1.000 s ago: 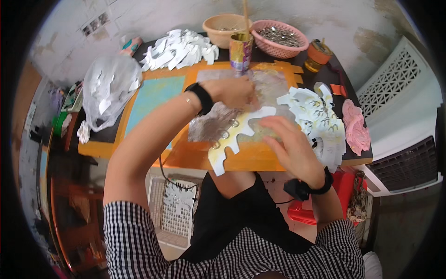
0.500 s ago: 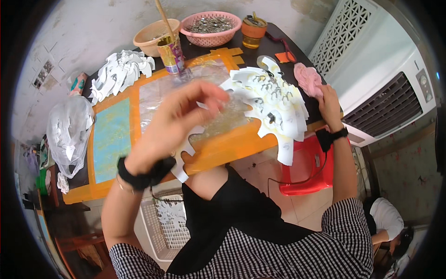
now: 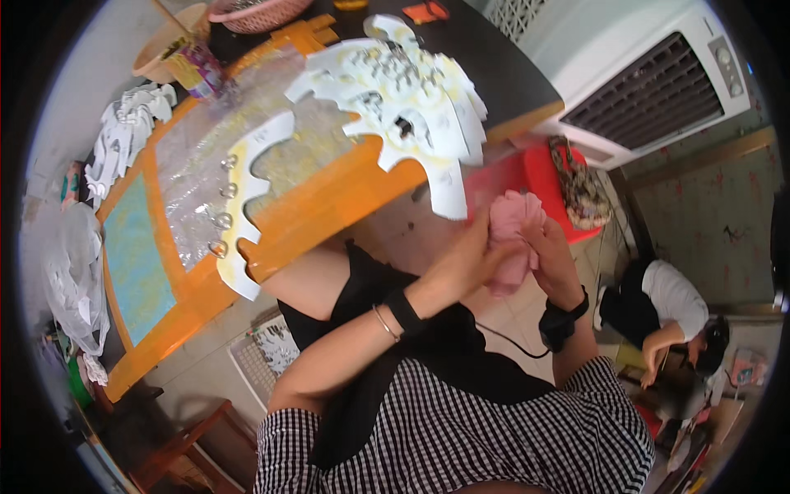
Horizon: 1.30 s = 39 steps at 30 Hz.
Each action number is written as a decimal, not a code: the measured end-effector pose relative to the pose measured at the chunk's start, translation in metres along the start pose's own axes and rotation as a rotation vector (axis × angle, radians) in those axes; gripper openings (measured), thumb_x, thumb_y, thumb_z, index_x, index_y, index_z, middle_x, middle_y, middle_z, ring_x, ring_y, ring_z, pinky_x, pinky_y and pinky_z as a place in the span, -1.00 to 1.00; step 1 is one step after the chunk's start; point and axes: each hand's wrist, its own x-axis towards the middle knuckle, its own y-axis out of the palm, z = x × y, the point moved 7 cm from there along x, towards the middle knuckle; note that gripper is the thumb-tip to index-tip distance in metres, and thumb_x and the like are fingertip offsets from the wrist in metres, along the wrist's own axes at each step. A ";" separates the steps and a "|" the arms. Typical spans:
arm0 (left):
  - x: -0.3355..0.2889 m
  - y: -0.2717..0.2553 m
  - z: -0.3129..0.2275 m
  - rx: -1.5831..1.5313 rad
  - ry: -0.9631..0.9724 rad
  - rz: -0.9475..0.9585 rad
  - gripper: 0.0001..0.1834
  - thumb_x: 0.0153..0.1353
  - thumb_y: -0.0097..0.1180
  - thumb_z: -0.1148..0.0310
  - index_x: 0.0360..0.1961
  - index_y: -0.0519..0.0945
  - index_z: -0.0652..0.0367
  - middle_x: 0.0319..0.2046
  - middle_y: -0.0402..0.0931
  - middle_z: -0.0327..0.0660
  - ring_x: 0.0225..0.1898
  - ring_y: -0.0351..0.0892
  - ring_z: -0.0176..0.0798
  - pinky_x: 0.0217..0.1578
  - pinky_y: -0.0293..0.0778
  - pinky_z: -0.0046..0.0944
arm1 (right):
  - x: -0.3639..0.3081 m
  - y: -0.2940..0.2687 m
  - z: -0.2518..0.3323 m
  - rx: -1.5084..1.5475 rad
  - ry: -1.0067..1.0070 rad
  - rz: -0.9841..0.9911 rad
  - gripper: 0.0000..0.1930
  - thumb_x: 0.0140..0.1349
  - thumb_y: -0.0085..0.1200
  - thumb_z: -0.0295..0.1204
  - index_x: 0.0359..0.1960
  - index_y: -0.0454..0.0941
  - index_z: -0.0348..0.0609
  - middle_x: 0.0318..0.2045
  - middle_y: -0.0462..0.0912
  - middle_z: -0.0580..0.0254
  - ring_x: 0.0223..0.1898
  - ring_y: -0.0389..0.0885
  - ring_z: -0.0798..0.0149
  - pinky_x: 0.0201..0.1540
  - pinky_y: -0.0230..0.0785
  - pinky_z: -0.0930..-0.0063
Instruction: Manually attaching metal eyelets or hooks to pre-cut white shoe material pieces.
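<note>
A crumpled pink cloth (image 3: 512, 226) is bunched between my two hands, to the right of the table and above the floor. My left hand (image 3: 471, 262) presses it from the left, its fingers partly hidden by the folds. On the other side my right hand (image 3: 556, 257) grips the cloth. A curved white cut-out piece (image 3: 239, 193) with yellowish smears and several metal rings lies across the table's front. Farther right, a fanned stack of similar white pieces (image 3: 436, 123) overhangs the table edge, with metal rings on top.
A purple-and-yellow can (image 3: 196, 70) with a stick stands near a pink basket (image 3: 262, 15). More white pieces (image 3: 132, 132) and a plastic bag (image 3: 74, 280) are at the left. Right of the table are a red stool (image 3: 535, 177), an air cooler (image 3: 650, 82) and a bent-over person (image 3: 675, 300).
My right hand has brought the pink cloth off the table's right side toward me. My left hand has crossed from over the table to the cloth. The view has shifted.
</note>
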 end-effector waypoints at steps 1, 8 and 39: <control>0.002 0.003 0.013 -0.005 -0.020 0.018 -0.50 0.35 0.18 0.29 0.20 0.35 0.31 -0.16 0.58 0.03 -0.20 0.66 -0.18 -0.25 0.60 -0.19 | -0.005 -0.002 -0.012 -0.055 0.095 0.068 -0.68 0.41 0.06 -0.34 0.07 0.51 -0.31 -0.13 0.63 0.31 -0.12 0.58 0.46 -0.01 0.43 0.51; -0.036 -0.017 0.053 -0.006 -0.256 0.093 -0.76 0.41 0.04 0.43 0.02 0.52 0.33 -0.30 0.65 -0.07 -0.39 0.64 -0.34 -0.31 0.58 -0.23 | -0.017 0.008 -0.054 -0.077 0.350 0.285 -0.75 0.29 0.16 -0.50 -0.04 0.52 -0.33 -0.15 0.64 0.29 -0.11 0.60 0.47 -0.08 0.46 0.56; -0.176 -0.133 -0.020 0.497 0.299 -0.835 -0.06 -0.19 0.59 0.34 0.25 0.34 0.19 0.15 0.35 -0.05 -0.13 0.46 -0.21 -0.26 0.52 -0.31 | -0.032 0.151 -0.034 -0.288 -0.457 0.590 -0.42 0.29 0.10 -0.19 0.25 0.33 -0.25 0.22 0.45 0.05 0.21 0.47 0.12 0.26 0.32 0.23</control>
